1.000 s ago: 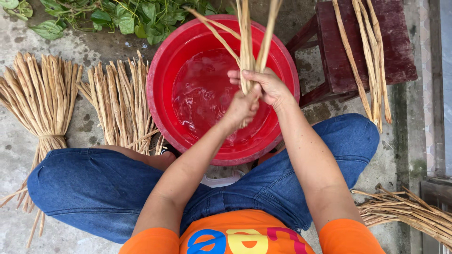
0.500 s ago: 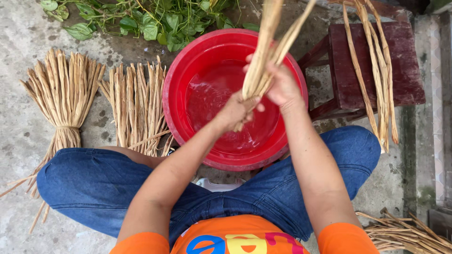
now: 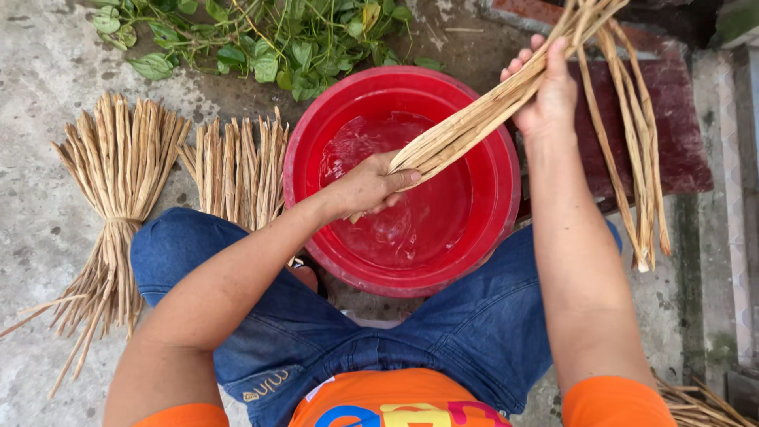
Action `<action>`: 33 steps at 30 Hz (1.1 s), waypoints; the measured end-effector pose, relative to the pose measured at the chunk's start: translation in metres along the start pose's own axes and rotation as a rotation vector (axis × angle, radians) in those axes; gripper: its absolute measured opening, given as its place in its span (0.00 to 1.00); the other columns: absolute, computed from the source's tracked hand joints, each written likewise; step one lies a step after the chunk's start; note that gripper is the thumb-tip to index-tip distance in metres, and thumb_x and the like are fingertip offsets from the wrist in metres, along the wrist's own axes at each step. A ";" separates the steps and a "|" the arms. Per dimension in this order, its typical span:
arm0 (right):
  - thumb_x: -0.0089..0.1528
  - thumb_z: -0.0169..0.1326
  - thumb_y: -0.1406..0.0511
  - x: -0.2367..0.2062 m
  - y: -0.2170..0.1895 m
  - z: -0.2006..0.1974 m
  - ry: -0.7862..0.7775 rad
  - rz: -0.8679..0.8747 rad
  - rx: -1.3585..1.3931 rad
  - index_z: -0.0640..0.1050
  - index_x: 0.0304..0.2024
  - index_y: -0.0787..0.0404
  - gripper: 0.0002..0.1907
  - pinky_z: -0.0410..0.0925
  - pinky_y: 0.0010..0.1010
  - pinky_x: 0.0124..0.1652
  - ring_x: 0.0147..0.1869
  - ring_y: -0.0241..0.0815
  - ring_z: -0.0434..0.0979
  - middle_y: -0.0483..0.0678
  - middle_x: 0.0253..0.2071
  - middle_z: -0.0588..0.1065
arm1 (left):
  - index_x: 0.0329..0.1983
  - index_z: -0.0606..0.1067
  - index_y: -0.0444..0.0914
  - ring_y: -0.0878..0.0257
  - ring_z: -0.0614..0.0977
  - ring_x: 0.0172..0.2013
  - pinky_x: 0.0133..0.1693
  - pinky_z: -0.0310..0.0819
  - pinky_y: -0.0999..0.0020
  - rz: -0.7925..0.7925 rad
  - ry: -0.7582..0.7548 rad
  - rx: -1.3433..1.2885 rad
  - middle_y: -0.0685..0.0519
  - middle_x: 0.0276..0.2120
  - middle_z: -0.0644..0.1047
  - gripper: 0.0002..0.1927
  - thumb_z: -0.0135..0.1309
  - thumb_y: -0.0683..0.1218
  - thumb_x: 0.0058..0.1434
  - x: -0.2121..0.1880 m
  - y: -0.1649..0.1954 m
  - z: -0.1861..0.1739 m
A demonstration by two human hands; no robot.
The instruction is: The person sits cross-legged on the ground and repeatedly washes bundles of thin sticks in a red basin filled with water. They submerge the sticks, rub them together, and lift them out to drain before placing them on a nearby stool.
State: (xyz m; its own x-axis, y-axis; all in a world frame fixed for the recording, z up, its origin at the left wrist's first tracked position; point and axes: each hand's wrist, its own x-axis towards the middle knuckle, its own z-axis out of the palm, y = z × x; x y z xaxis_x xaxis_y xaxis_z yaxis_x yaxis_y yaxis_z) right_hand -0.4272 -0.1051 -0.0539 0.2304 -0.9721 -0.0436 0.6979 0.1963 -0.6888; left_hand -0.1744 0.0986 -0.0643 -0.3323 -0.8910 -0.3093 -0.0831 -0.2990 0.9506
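Mid-soak, by the look of it: left hand closed around the lower end of a bundle of flat, tan fibre strips held slantwise over the round red plastic basin of water, right hand wrapped round its upper part. Next calls for firm grips (wet strips likely slick). Dry, stiff tied sheaves on rough concrete floor nearby.

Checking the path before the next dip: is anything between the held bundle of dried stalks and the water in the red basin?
Nothing visible. The bundle of dried stalks slants over the red basin, held by the left hand at its lower end and the right hand higher up. Open water lies directly beneath.
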 end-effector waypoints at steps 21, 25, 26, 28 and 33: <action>0.69 0.54 0.59 -0.021 0.013 0.017 0.171 0.014 0.029 0.67 0.64 0.72 0.28 0.80 0.43 0.53 0.50 0.52 0.82 0.62 0.48 0.78 | 0.48 0.78 0.40 0.71 0.70 0.15 0.17 0.65 0.74 -0.025 0.039 -0.203 0.57 0.21 0.76 0.16 0.51 0.54 0.67 0.017 -0.002 0.041; 0.63 0.52 0.46 -0.053 0.029 0.047 -0.029 0.186 -0.035 0.68 0.62 0.71 0.39 0.78 0.45 0.57 0.56 0.53 0.82 0.63 0.51 0.80 | 0.52 0.79 0.39 0.70 0.83 0.25 0.24 0.75 0.76 -0.007 -0.012 -0.377 0.58 0.37 0.85 0.16 0.55 0.52 0.65 0.025 -0.002 0.011; 0.64 0.55 0.48 -0.066 0.043 0.056 -0.209 0.240 -0.046 0.68 0.64 0.73 0.39 0.78 0.46 0.60 0.58 0.55 0.80 0.63 0.53 0.79 | 0.52 0.79 0.38 0.69 0.81 0.24 0.24 0.75 0.76 -0.003 -0.016 -0.384 0.55 0.36 0.84 0.17 0.55 0.53 0.66 0.028 -0.003 0.009; 0.60 0.61 0.62 -0.091 0.066 0.070 -0.270 0.318 -0.339 0.65 0.67 0.62 0.34 0.77 0.42 0.54 0.59 0.52 0.79 0.58 0.55 0.78 | 0.51 0.79 0.35 0.68 0.79 0.22 0.24 0.74 0.75 0.010 -0.025 -0.387 0.50 0.34 0.84 0.19 0.57 0.55 0.68 0.033 -0.005 0.006; 0.62 0.64 0.67 -0.089 0.067 0.071 -0.308 0.356 -0.281 0.69 0.64 0.65 0.29 0.78 0.42 0.57 0.60 0.51 0.80 0.60 0.54 0.77 | 0.50 0.79 0.36 0.64 0.84 0.35 0.36 0.82 0.68 -0.084 -0.009 -0.368 0.47 0.38 0.83 0.24 0.53 0.61 0.66 0.038 -0.010 0.005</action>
State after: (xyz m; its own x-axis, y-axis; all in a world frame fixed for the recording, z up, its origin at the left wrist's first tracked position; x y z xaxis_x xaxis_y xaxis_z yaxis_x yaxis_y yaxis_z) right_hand -0.3526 0.0036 -0.0442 0.6368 -0.7610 -0.1240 0.3426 0.4234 -0.8387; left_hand -0.1905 0.0696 -0.0853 -0.3470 -0.8556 -0.3841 0.2324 -0.4752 0.8486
